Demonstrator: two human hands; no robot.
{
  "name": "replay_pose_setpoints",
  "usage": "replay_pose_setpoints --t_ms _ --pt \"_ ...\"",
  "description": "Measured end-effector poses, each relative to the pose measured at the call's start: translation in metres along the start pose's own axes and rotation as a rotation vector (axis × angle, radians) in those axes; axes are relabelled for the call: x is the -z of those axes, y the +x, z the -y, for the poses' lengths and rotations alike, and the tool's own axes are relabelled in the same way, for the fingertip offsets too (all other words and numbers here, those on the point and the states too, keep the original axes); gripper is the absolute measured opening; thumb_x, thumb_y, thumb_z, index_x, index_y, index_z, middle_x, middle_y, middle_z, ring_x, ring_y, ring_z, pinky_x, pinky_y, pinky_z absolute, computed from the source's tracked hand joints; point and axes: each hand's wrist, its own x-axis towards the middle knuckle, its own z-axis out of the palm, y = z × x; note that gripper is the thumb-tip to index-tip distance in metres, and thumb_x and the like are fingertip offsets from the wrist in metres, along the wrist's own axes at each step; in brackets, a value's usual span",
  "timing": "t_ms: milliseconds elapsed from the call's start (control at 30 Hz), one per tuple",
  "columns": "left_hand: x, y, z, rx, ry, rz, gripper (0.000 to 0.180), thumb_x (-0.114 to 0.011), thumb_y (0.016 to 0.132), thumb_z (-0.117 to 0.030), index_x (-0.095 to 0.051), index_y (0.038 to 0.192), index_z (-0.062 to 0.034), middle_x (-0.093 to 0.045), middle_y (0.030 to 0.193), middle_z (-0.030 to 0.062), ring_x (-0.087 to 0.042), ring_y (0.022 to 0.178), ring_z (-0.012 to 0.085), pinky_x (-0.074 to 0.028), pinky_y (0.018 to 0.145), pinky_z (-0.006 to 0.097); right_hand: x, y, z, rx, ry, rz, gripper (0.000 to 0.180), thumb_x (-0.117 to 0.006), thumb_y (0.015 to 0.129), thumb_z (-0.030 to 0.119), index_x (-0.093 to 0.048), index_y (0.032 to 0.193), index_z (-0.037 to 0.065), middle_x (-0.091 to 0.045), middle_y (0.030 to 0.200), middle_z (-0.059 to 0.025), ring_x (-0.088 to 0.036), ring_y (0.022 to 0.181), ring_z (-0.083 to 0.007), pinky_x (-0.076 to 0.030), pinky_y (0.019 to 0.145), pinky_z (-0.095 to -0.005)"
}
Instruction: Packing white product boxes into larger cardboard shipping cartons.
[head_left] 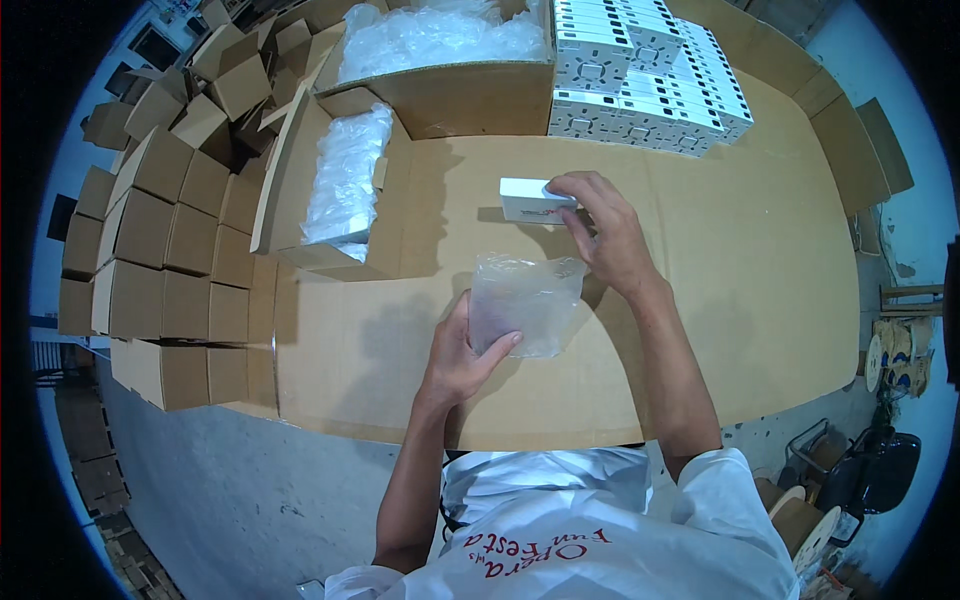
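Observation:
My left hand (pixel 465 355) grips a translucent plastic bag (pixel 525 310) near its lower left side, the thumb lying across its front. Just beyond the bag, my right hand (pixel 605 225) pinches the right end of a small white box (pixel 527 200) between thumb and fingers. A gap separates the box from the bag's upper edge. Whether the box rests on the cardboard-covered table (pixel 740 300) or hangs slightly above it, I cannot tell.
An open carton (pixel 390 235) at the left holds folded clear bags (pixel 350 180). Behind it, a larger carton (pixel 470 100) is heaped with plastic bags (pixel 440 45). White patterned boxes (pixel 640 120) are stacked at the back right. Brown cartons (pixel 165 235) pile up along the left edge.

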Motion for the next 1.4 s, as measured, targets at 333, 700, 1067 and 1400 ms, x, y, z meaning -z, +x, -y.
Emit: replay_pose_setpoints --t_ms 333,700,1067,1400 --pt "0.001 0.004 0.004 -0.022 0.081 -0.015 0.050 -0.079 0.081 -0.008 -0.057 0.124 0.0013 -0.068 0.114 0.0173 -0.067 0.106 0.0243 -0.053 0.092 0.037 0.009 -0.009 0.002 -0.283 0.788 -0.259 0.028 -0.065 0.091 -0.005 -0.047 0.112 -0.001 -0.060 0.104 -0.0096 -0.067 0.096 -0.0188 -0.062 0.073 -0.0307" --pt "0.004 0.000 -0.005 0.025 0.116 0.029 0.053 -0.079 0.081 -0.007 -0.055 0.127 0.0017 -0.068 0.115 0.0164 -0.066 0.108 0.0239 -0.052 0.095 0.037 0.020 -0.027 0.007 -0.392 1.159 -0.179 0.025 -0.067 0.093 0.000 -0.048 0.108 0.003 -0.061 0.107 -0.0103 -0.068 0.096 -0.0160 -0.061 0.081 -0.0272" --pt "0.003 0.000 -0.001 0.022 0.097 0.013 0.052 -0.080 0.080 -0.010 -0.057 0.125 0.0014 -0.069 0.114 0.0178 -0.067 0.108 0.0254 -0.052 0.094 0.039 0.017 -0.027 0.004 -0.357 1.079 0.005 0.026 -0.071 0.090 -0.002 -0.050 0.103 0.004 -0.064 0.103 -0.0087 -0.065 0.097 -0.0124 -0.055 0.084 -0.0259" --pt "0.003 -0.002 0.003 0.035 0.083 0.006 0.054 -0.080 0.081 -0.012 -0.056 0.127 0.0023 -0.070 0.112 0.0179 -0.068 0.107 0.0259 -0.053 0.093 0.038 0.030 -0.028 0.003 -0.359 0.972 0.133 0.027 -0.072 0.088 -0.003 -0.051 0.102 0.006 -0.066 0.106 -0.0088 -0.063 0.102 -0.0138 -0.052 0.088 -0.0309"
